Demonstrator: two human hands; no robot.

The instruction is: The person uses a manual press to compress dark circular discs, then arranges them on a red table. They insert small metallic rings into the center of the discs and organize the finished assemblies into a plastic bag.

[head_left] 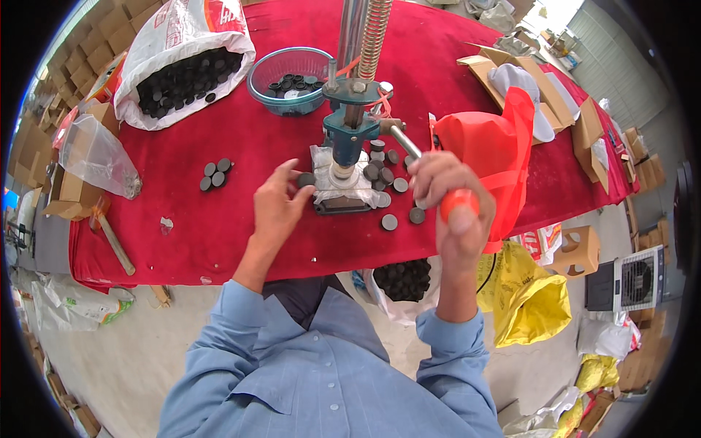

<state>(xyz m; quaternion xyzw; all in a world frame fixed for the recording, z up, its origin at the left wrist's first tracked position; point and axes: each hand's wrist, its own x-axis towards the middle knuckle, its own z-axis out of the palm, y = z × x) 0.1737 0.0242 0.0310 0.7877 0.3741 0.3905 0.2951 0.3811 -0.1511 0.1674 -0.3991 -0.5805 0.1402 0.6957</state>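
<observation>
A green bench press [352, 128] with a steel column and spring stands on the red-covered table. My right hand [458, 193] is wrapped round its lever [405, 141], which has an orange-red grip at the end. My left hand [279, 203] pinches a small round black cap [306, 179] between thumb and fingers, just left of the press base. Under the press ram lies a pad wrapped in clear plastic [343, 180]; what sits right below the ram is hidden. Loose black and grey caps [389, 222] lie right of the base. Several more caps [218, 179] sit in a group further left.
A white sack [131, 102] of black caps lies at the far left beside a blue-green basket [261, 101] holding more caps. A red bag [475, 139] stands right of the press. A hammer [115, 244] rests near the left edge. Below the table is another sack [436, 292] of caps.
</observation>
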